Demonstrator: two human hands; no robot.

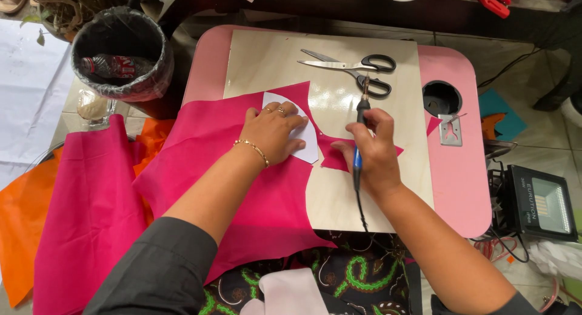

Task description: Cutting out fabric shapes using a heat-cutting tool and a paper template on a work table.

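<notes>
Pink fabric (242,188), left hand (271,132) pressing white template (308,136), right hand (374,148) gripping hot-knife tool (360,133)

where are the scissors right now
In the head view, the scissors lie on the pale wooden board toward its far right end, blades pointing left, just beyond the tip of the corded tool held in the right hand.

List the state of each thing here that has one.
Left hand: flat on white template.
Right hand: gripping corded tool.
Scissors: open, lying unused.
Pink fabric: partly cut.
Bin: lined, holds bottle.
Lamp: off.
</notes>
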